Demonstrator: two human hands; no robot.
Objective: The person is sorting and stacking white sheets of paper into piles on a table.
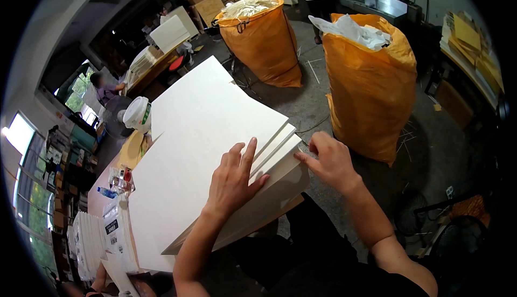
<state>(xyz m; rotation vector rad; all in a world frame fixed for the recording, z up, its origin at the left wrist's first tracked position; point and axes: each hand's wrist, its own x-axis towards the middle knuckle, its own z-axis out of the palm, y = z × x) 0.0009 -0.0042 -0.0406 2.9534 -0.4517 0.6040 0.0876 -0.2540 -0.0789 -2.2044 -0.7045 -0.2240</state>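
Large white sheets of paper or thin board (199, 119) lie in an uneven stack on the work table in front of me. Several right-hand edges are fanned apart. My left hand (231, 181) rests on the top sheet near those edges, fingers spread and thumb out to the side; it holds nothing. Beside the stack's right corner is my right hand (331, 162). Its fingers are bent, and the thumb points at the sheet corner, touching or nearly touching it. A gap shows between thumb and forefinger, with nothing visible in it. The lower sheets (274, 181) slope down towards me.
Two big orange sacks (371, 87) of scraps stand beyond the table. At its left are a white bucket (137, 113), a plastic bottle (107, 192) and wrapped bundles (116, 229). Fans stand around. Other people are at the far left, back and lower left.
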